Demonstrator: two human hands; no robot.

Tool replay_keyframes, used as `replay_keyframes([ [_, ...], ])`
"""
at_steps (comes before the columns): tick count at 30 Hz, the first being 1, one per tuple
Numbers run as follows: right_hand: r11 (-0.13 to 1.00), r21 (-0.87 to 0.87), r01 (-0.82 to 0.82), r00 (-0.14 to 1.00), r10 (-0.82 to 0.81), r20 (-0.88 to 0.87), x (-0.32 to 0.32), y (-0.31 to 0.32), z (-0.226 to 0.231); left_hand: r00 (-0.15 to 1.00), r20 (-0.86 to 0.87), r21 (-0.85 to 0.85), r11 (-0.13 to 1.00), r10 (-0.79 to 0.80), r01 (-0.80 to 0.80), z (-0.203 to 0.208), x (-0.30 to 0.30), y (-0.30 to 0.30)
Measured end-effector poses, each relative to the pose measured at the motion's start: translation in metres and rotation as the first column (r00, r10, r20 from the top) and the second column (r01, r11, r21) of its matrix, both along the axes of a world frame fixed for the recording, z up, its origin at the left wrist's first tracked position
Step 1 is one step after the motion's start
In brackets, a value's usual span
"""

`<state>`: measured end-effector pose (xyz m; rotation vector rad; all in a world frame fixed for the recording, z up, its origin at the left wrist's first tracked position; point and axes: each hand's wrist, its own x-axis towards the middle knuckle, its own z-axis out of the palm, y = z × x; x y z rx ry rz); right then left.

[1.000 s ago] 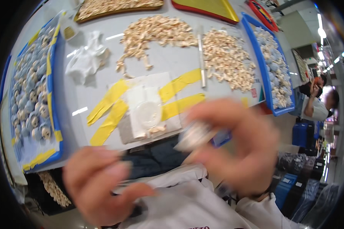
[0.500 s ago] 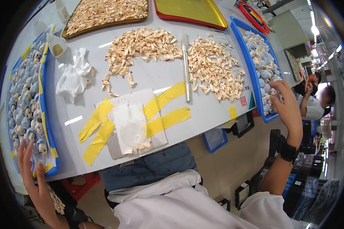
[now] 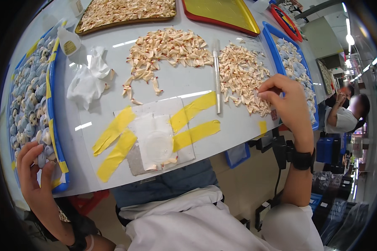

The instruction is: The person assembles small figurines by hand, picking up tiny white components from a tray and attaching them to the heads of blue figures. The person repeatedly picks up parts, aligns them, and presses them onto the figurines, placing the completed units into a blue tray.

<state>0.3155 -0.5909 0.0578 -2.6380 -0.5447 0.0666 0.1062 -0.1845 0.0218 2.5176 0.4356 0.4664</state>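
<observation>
In the blue tray at the left (image 3: 56, 146) lie many small doll heads (image 3: 27, 100) with pale blue hair and painted faces. My left hand (image 3: 32, 167) is closed at its near end, thumb and fingers around one blue-haired doll head (image 3: 42, 160). At the right edge of a heap of small cream-coloured, pointed pieces with red tips (image 3: 243, 79), my right hand (image 3: 290, 104) pinches with thumb and forefinger. What sits between those fingertips seems to be one such piece, mostly hidden. A clear round dish (image 3: 159, 147) rests on a taped pad in front of me.
Another blue tray (image 3: 276, 54) with doll heads stands at the right. A second cream heap (image 3: 167, 48), a filled gold tray (image 3: 125, 14), a bare gold tray (image 3: 222, 14), a metal-barrelled tool (image 3: 217, 83), crumpled tissue (image 3: 88, 81) and a white bottle (image 3: 69, 42) are on the table.
My right hand has left the right-hand tray, where a doll head was at its fingers, and moved left to the cream heap. My left fingers have closed around a doll head.
</observation>
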Motion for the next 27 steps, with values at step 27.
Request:
replay_keyframes([
  [27,0.890,0.455,-0.024,0.985,0.098,-0.140,-0.048,0.073,0.034,0.940,0.341,-0.896,0.292,-0.027,0.334,-0.016,0.002,-0.126],
])
